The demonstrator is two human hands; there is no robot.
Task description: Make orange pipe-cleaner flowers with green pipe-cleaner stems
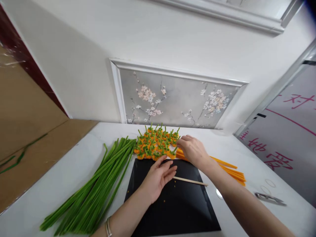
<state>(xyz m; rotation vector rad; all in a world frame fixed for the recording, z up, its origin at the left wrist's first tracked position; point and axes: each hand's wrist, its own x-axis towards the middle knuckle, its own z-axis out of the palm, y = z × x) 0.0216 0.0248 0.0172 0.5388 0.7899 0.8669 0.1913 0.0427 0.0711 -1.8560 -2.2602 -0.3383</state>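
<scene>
My left hand (159,176) is over a black board (177,210), palm partly turned up and fingers stretched apart, holding nothing visible. Its fingertips come close to the front row of small orange pipe-cleaner flowers (155,144) with green stems pointing up. A thin wooden stick (191,181) lies on the board, one end hidden behind my left fingers. My right hand (192,148) is at the right edge of the flowers, its fingers pinched together. What they hold, if anything, is hidden. Beneath that hand and wrist lie orange pipe cleaners (232,169).
A large bundle of green pipe cleaners (98,187) lies left of the board on the white table (209,138). Scissors (270,198) rest at the right. Cardboard (49,148) borders the left side, and a white wall panel (177,95) with painted blossoms rises behind.
</scene>
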